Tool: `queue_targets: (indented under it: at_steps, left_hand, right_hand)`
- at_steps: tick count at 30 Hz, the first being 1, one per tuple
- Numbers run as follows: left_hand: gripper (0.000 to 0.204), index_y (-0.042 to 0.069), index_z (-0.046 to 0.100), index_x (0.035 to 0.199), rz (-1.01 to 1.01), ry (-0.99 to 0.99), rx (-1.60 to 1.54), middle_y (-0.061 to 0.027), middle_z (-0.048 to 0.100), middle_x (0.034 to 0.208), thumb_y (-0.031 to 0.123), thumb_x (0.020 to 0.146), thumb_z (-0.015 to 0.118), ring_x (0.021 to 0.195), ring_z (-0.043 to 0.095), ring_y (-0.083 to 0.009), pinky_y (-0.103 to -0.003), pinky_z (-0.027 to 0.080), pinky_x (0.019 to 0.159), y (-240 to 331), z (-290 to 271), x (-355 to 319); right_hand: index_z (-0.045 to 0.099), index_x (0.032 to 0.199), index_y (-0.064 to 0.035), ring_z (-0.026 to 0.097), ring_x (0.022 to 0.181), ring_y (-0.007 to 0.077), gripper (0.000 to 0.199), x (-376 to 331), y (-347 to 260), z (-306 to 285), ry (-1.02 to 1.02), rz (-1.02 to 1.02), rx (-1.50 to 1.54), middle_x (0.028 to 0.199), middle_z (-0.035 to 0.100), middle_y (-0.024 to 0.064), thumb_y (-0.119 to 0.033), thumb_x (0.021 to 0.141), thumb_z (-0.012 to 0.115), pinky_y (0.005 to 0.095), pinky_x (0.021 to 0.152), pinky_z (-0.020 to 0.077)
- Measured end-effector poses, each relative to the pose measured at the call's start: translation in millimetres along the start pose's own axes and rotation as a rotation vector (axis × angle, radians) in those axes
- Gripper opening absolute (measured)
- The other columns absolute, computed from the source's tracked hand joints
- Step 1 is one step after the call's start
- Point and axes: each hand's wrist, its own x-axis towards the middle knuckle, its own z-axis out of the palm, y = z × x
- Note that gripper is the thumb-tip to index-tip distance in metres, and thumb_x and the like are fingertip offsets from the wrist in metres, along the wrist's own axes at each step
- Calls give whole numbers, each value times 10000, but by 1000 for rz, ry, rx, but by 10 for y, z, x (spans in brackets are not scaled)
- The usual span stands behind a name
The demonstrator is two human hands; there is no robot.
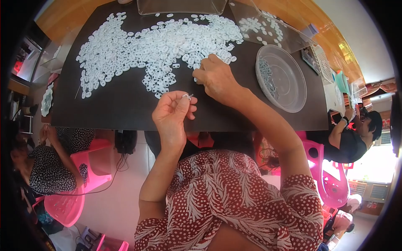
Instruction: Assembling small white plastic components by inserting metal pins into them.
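My left hand (171, 115) is closed in a pinch near the table's front edge. Between its thumb and index finger sits a small white plastic piece (186, 96), with a bit of grey metal, perhaps a screw, at its side. Farther off and to the right, my right hand (216, 79) reaches to the near edge of a wide heap of white oval plastic pieces (155, 46). Its fingers are curled together, and whatever is between them is hidden. Each loose piece in the heap has small holes.
A round clear plastic tub (291, 83) on the dark table (121, 113) holds many small grey metal parts (266, 77). White pieces lie on a clear sheet (284, 39) at the back right. People sit left and right, by pink chairs (67, 205).
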Motion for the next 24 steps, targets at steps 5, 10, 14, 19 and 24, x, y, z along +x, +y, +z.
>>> queue_targets:
  at_steps: [5, 10, 14, 19, 24]
  left_hand:
    - [84, -29, 586, 935, 3, 13, -4, -126, 652, 824, 48, 900, 582, 629, 586, -125, -231, 465, 535, 19, -6, -6]
    - [100, -39, 594, 948, 3, 24, -9, -105, 638, 796, 47, 897, 588, 614, 561, -119, -236, 457, 529, -2, 1, -7]
    - [123, -37, 592, 1001, -24, 13, -45, -90, 636, 817, 20, 893, 578, 640, 552, -95, -211, 454, 550, 38, 74, -50]
    - [140, -38, 588, 1022, -23, -46, -12, -94, 645, 813, 14, 893, 574, 645, 560, -89, -204, 454, 544, 2, 123, -89]
    - [117, -41, 583, 989, -9, -27, 19, -105, 651, 803, 21, 890, 579, 623, 571, -102, -214, 454, 519, -13, 168, -126]
  right_hand:
    - [585, 714, -45, 504, 745, 289, 88, 2, -14, 55, 65, -70, -44, 701, 520, 122, 8, 645, 598, 401, 610, 422]
    - [609, 823, -25, 551, 721, 241, 68, -63, -150, -153, 67, 172, 229, 741, 582, 105, 5, 765, 591, 340, 641, 447]
    - [615, 848, 12, 601, 683, 153, 56, -149, -231, -272, 37, 519, 866, 708, 622, 71, -28, 817, 591, 272, 626, 463]
    - [647, 923, 18, 556, 699, 65, 119, -280, -269, -376, -6, 597, 1070, 756, 627, 17, -42, 829, 604, 215, 609, 437]
    - [662, 962, 2, 543, 701, 51, 148, -350, -298, -420, -18, 706, 1180, 787, 634, 13, -62, 832, 629, 185, 592, 412]
